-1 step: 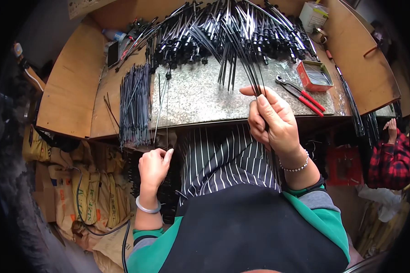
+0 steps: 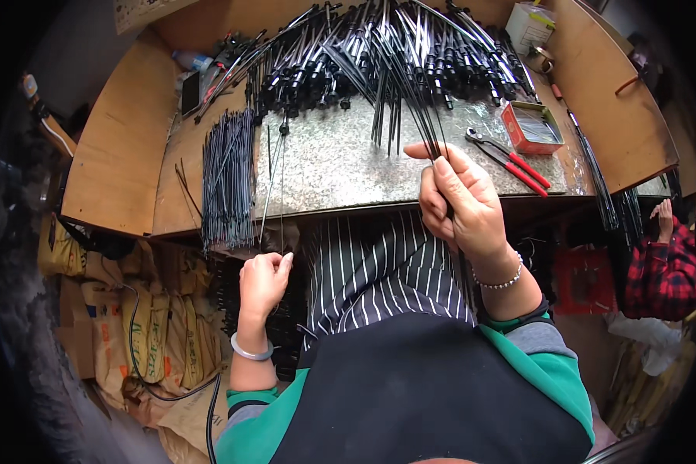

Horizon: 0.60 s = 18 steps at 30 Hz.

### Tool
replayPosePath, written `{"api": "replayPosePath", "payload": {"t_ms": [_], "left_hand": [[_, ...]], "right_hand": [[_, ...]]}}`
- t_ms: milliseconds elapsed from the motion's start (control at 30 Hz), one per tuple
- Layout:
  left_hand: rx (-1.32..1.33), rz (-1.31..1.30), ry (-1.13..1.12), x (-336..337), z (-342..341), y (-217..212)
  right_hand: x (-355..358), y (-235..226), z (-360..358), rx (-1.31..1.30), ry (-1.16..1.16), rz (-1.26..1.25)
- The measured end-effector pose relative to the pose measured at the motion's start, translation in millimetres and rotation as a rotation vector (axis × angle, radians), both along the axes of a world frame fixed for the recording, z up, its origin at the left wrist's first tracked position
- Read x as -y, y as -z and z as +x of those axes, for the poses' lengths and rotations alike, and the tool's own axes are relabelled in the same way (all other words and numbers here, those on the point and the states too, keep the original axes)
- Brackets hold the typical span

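My right hand [image 2: 460, 205] is closed around a bunch of long thin black rods [image 2: 410, 100] at the near edge of the grey stone slab [image 2: 340, 166]; the rods fan up into a big heap of black rods with end fittings [image 2: 379, 54]. Lower down, just below the bench edge, my left hand [image 2: 261, 284] pinches the bottom end of a single thin black rod [image 2: 281, 185] that runs up over the slab. A flat bundle of bare black rods [image 2: 228, 174] lies left of that hand's rod.
Red-handled pliers [image 2: 514, 161] and a red tin box [image 2: 532, 127] lie at the slab's right. A phone [image 2: 191, 93] lies back left on the wooden bench [image 2: 112, 158]. Printed sacks [image 2: 131, 325] sit on the floor left. Another person in red plaid [image 2: 661, 259] is at right.
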<state>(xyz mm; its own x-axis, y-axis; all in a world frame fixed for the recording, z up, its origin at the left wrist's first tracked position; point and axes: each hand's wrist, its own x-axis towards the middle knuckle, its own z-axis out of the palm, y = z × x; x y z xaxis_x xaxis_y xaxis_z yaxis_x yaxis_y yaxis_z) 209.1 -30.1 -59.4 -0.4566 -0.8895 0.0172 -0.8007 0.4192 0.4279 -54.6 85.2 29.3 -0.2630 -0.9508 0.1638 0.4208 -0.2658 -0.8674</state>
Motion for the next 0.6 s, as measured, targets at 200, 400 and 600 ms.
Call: {"api": "replayPosePath", "payload": {"t_ms": [200,400,600], "left_hand": [[-0.95,0.882,0.08,-42,-29,6],[-0.883,0.824,0.463,-102,-97,7],[-0.807,0.416,0.906,-91,-134,-6]], "right_hand": [[6,14,-9,-0.189,0.084,0.05],[11,25,9,-0.184,0.173,0.015],[-9,12,-2,-0.197,0.104,0.068]]}}
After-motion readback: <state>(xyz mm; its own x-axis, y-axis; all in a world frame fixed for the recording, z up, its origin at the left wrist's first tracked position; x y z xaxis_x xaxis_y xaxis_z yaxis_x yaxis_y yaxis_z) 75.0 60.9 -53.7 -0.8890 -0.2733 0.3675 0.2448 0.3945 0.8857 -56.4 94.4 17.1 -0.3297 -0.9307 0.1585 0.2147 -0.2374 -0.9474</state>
